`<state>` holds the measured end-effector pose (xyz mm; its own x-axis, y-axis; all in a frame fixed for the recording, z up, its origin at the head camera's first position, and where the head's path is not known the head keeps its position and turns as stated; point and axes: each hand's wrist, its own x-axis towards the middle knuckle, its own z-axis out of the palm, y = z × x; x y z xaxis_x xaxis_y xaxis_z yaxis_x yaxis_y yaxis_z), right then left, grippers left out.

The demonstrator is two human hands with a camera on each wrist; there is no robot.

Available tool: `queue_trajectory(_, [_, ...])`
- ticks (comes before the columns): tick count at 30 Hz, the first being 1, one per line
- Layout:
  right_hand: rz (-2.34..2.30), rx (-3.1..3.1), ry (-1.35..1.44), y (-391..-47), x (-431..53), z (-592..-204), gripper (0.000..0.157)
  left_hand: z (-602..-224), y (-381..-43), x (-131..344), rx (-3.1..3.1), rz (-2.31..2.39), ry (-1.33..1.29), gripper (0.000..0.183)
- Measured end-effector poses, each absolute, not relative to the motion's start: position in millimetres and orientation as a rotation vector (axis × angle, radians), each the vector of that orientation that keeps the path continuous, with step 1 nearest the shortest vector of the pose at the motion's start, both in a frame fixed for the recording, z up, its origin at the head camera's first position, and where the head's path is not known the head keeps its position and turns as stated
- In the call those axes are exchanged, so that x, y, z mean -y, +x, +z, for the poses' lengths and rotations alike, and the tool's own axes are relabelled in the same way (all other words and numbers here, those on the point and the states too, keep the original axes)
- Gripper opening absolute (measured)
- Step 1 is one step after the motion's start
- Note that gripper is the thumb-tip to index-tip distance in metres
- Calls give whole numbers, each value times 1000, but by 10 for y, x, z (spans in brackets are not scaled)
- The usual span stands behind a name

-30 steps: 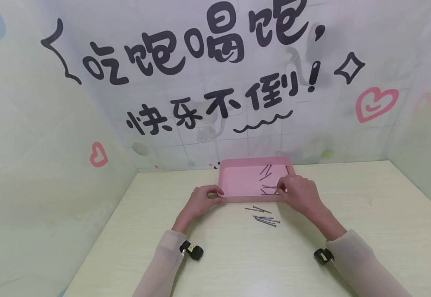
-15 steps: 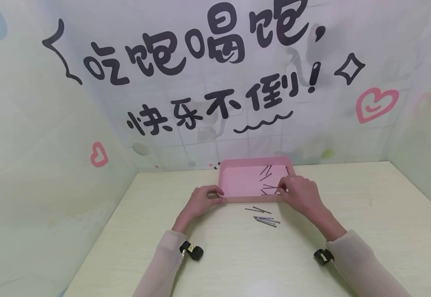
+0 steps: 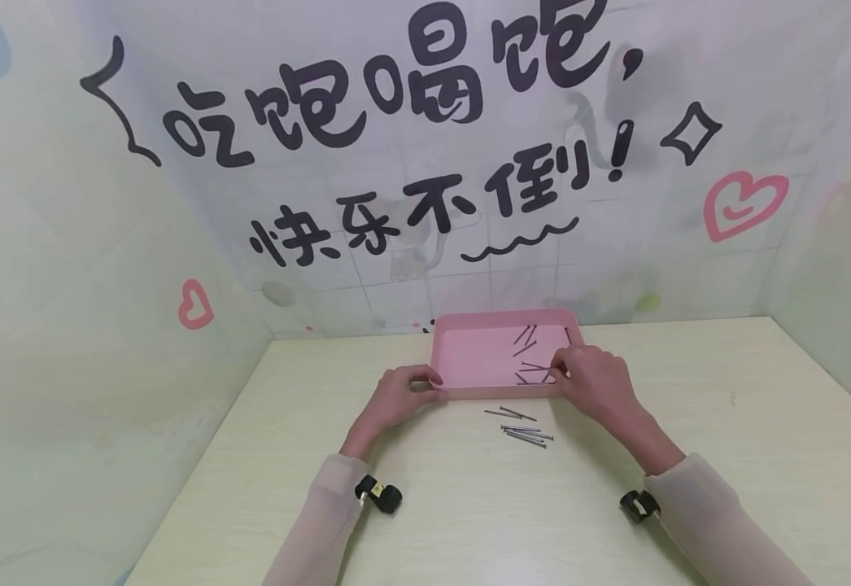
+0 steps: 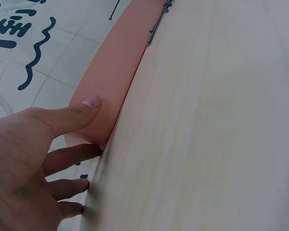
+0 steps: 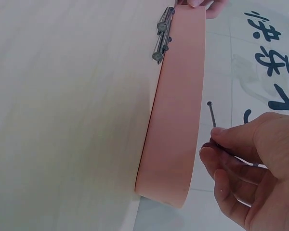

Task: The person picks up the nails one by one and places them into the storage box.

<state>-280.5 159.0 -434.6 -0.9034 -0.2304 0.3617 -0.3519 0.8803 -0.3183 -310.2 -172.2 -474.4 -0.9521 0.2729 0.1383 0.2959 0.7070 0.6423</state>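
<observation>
A shallow pink tray (image 3: pixel 499 392) stands at the back of the table, with several nails (image 3: pixel 524 348) lying in its right half. My left hand (image 3: pixel 399 396) holds the tray's front left corner; in the left wrist view its thumb (image 4: pixel 82 115) rests on the outer front wall and the index finger is at the corner. Over the tray's front right part, my right hand (image 3: pixel 595 382) pinches a nail (image 5: pixel 212 114) between thumb and forefinger, its head sticking out. That hand's fingertips partly cover the nails beneath it in the head view.
Several loose nails (image 3: pixel 526 436) lie on the pale wooden table (image 3: pixel 469 513) just in front of the tray. Behind the tray rises a white printed backdrop (image 3: pixel 367 301), with more sheeting at both sides. Each wrist carries a small black camera.
My right hand has shifted very slightly to the right with the pinched nail. The left hand, the tray and the loose nails stay where they were.
</observation>
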Motion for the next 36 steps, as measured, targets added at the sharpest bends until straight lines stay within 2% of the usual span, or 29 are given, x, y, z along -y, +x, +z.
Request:
queue_trajectory(8, [552, 2728, 422, -2799, -1579, -4340, 7, -4745, -3101, 1719, 2866, -1090, -472, 15])
queue_trajectory(21, [590, 2684, 374, -2803, -1577, -4353, 14, -4749, -3106, 1732, 2873, -1089, -493, 14])
queue_trajectory(36, [539, 2933, 780, -2777, -1522, -4345, 4, -4759, -3115, 1727, 2874, -1090, -479, 15])
